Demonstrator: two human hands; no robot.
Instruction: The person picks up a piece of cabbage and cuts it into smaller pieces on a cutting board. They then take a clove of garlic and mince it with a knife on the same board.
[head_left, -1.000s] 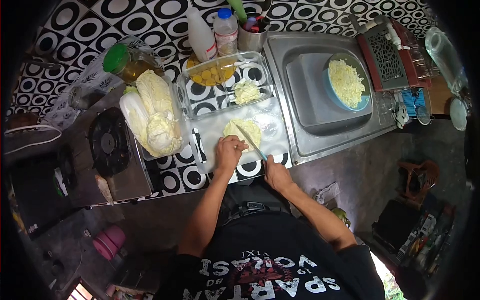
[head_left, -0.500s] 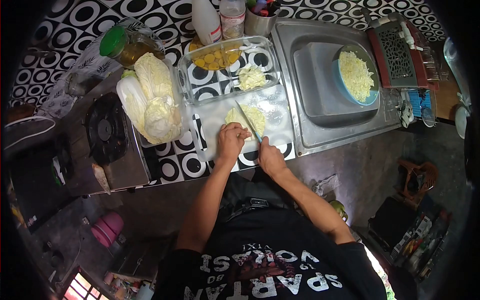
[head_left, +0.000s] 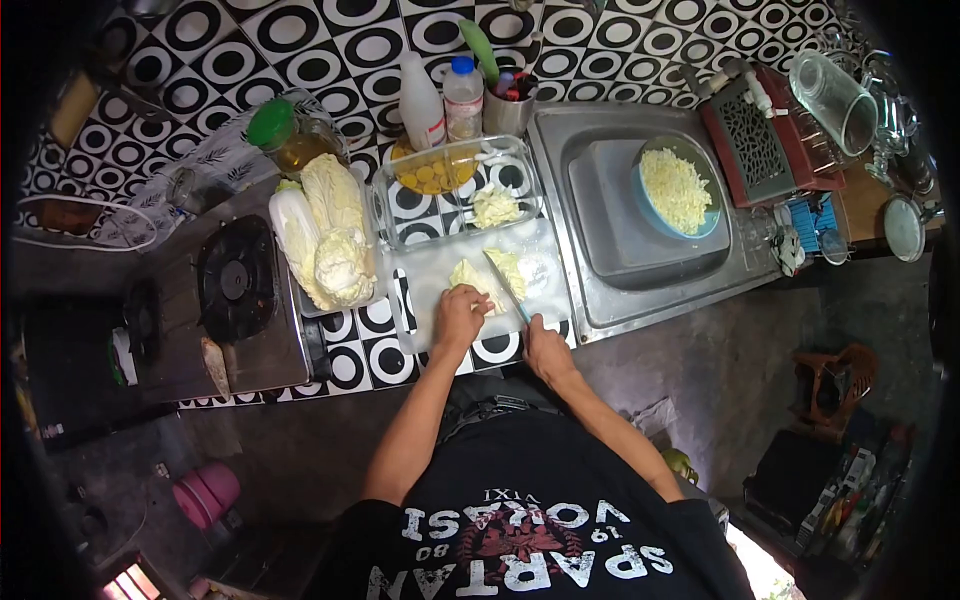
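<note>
A pale cabbage piece (head_left: 478,274) lies on a clear cutting board (head_left: 432,262) on the black-and-white counter. My left hand (head_left: 460,314) presses down on the cabbage's near side. My right hand (head_left: 545,348) grips a knife (head_left: 506,285) by its blue handle, with the blade lying across the cabbage, which shows a split under it.
Napa cabbage leaves (head_left: 325,232) lie left of the board beside a gas stove (head_left: 232,284). A glass dish (head_left: 400,205) behind the board holds cabbage bits and yellow pieces. A blue bowl (head_left: 646,196) of chopped cabbage sits in the steel sink (head_left: 600,260). Bottles (head_left: 440,95) stand at the back.
The knife blade has come down through the cabbage, which now shows two parts. The view has shifted, and both hands stay at the board.
</note>
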